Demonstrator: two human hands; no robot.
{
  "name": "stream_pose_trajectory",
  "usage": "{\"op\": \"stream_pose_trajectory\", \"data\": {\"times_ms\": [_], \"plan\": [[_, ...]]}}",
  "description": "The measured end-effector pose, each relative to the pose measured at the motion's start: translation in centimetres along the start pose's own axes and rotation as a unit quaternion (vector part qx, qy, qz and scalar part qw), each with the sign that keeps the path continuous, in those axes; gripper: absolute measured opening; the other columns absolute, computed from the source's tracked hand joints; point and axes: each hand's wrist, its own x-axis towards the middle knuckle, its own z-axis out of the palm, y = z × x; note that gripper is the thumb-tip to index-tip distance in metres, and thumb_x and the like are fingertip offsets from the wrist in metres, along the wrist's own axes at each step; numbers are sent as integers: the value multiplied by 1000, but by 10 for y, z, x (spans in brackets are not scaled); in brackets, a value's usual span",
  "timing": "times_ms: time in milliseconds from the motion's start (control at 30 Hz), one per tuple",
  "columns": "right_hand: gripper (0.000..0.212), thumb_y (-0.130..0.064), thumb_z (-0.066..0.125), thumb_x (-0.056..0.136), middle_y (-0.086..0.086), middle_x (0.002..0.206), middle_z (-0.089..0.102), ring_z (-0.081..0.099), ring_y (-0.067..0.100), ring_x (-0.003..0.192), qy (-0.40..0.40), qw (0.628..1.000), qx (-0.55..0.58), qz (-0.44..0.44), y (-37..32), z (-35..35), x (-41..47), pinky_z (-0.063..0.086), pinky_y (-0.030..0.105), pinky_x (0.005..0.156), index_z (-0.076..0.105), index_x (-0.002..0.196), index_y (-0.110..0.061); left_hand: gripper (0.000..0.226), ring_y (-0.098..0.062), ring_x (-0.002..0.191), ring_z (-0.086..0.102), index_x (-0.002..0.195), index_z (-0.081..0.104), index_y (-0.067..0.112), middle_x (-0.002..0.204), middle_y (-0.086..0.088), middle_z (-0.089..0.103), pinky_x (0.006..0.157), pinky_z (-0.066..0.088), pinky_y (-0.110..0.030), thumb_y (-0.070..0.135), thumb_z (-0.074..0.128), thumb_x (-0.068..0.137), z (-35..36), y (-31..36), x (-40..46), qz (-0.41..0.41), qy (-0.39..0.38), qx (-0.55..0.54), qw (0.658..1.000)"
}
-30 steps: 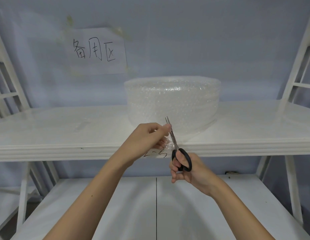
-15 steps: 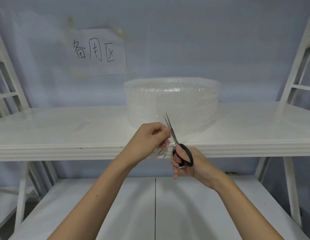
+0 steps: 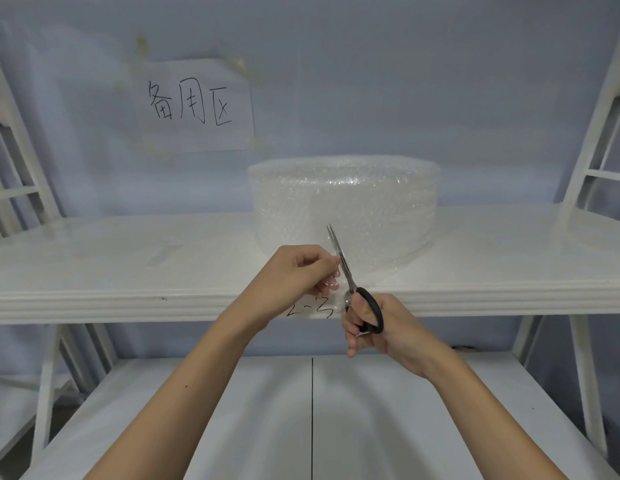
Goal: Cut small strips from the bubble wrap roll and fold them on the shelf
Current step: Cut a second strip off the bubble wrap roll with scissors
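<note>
A person's 2 bare forearms reach up from the bottom of the frame toward the front edge of a white glossy shelf (image 3: 94,271), where a strip is being cut from clear plastic bubble wrap. Nearest the camera, the right hand (image 3: 381,327) grips the black-handled steel scissors (image 3: 350,282), its fingers (image 3: 352,320) curled through the loops, with the blades angled up and away and nearly closed. Just to the left, the left hand (image 3: 294,275) pinches the loose tail of bubble wrap (image 3: 331,282), thumb and fingers pressed narrow on the film, which lies directly against the left side of the blades. The tail hangs over the shelf edge, partly covering a handwritten black mark on the shelf lip (image 3: 310,309). The cut appears to be well underway, though how much film remains uncut cannot be told through the clear plastic.

To do this step well, the left hand likely needs to keep the film taut and level so the blades shear rather than fold it, and the scissors should travel straight and parallel to the free edge for an even, narrow strip, with the pinching fingertips kept clear of the blade line.

Beyond the hands, the large clear bubble wrap roll (image 3: 346,206) stands on end at mid-shelf, its loose sheet trailing forward to the cut. Behind it, a white paper sign with 3 handwritten characters (image 3: 194,105) is taped to the pale blue wall.
</note>
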Motion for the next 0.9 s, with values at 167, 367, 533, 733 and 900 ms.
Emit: {"op": "stream_pose_trajectory", "data": {"times_ms": [167,367,533,733,900], "plan": [[66,-71,76,54,3,60,50,54,21,51,4,1000,10,3,2,3,0,55,35,59,45,61,-13,35,-14,64,61,80,71,6,72,1,67,66,53,-25,36,59,95,-2,4,4,3,51,-17,999],[59,-68,76,58,2,61,50,54,21,52,-4,1000,30,6,4,4,0,55,36,61,50,61,-15,22,-9,60,56,77,66,9,69,0,64,63,53,-23,14,55,96,4,1,6,32,76,4,997],[62,-68,75,59,3,65,50,54,22,55,-17,999,26,21,10,3,-7,54,35,64,50,64,-11,26,-12,60,55,75,62,9,67,-2,59,62,51,-23,14,52,98,4,-4,7,20,72,-67,995],[53,-62,72,68,3,64,50,54,21,54,4,999,25,20,4,5,-4,54,35,63,50,63,-14,25,-11,58,53,75,63,8,64,1,58,62,49,-22,11,53,97,5,-5,5,32,49,-53,997],[43,-49,58,81,1,61,49,51,21,54,12,999,37,24,-12,11,9,54,36,59,47,67,-10,24,-10,58,52,74,63,7,64,-1,57,62,50,-20,8,54,96,6,-3,3,45,43,-46,997]]}}
